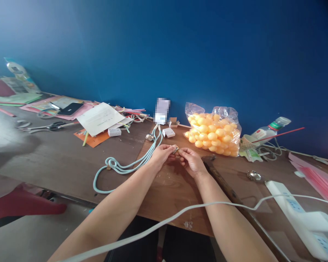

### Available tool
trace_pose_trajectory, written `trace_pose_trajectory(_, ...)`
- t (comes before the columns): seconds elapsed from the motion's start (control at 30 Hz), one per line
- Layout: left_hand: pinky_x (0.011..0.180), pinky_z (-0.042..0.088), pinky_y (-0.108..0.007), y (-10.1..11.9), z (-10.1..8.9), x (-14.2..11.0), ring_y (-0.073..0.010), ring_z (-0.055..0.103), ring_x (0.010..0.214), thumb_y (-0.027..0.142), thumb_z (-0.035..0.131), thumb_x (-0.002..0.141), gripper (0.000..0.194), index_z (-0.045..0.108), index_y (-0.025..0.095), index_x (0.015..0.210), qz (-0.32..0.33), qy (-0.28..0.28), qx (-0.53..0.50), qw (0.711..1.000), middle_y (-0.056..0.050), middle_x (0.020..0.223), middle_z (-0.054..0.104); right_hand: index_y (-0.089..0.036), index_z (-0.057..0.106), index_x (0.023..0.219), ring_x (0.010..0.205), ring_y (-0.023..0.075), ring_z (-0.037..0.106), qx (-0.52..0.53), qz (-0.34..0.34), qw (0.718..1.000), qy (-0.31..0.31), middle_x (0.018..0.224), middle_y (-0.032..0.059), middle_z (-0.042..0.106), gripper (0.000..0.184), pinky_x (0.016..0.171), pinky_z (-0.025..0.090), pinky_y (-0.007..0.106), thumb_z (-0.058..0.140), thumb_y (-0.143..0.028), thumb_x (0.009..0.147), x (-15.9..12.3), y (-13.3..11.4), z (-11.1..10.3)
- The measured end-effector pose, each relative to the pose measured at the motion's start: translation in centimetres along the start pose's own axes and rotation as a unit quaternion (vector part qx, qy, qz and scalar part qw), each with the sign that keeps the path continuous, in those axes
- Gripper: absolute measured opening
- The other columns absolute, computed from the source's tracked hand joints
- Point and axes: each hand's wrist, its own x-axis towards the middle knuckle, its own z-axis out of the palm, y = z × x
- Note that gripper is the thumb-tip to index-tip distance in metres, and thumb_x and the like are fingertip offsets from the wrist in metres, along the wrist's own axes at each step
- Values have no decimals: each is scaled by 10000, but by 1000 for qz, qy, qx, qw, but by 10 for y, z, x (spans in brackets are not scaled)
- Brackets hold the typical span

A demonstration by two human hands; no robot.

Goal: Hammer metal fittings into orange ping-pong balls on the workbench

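Note:
My left hand (164,154) and my right hand (191,160) meet over the brown table (164,189). A small shiny metal piece (175,149) is pinched between the fingertips of both; its exact kind is too small to make out. Left of my left hand run looped pale blue cords (125,168), tied in a knot near the table's front part. A round silver ornament (149,137) lies by the cords. Beside my right forearm lies a hammer-like tool (221,178) with a long dark handle, partly hidden by the arm.
A bag of orange balls (211,133) stands against the blue wall. Two small white boxes, papers (100,118) and scissors (50,126) lie to the left. Rightward are a power strip (287,203), a bottle (273,129) and another silver ornament (254,176). A white cable (186,210) crosses both forearms.

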Motion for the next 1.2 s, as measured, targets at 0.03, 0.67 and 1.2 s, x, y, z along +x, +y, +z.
trace_pose_trajectory(0.03,544,525,-209,0,0,0,-98,606,520,302,762,730,240,634,105,778,2,-1,0,1000,-64,666,683,-170,651,701,510,54,461,-2,-1,1000,2,706,17,678,273,405,335,157,846,-320,584,0,0,0)
trace_pose_trajectory(0.67,593,548,-248,-1,2,-3,-139,655,576,269,761,731,214,639,103,788,10,-10,-8,1000,-60,655,678,-185,583,708,495,76,492,-41,-13,999,27,660,6,662,334,407,364,188,838,-361,584,1,4,-1)
trace_pose_trajectory(1.2,565,553,-203,-6,-2,4,-106,641,562,299,744,758,237,646,87,800,-11,-39,-46,998,-84,702,680,-191,578,730,483,67,476,-11,-10,1000,3,643,-21,627,346,414,354,187,816,-418,625,0,2,0)
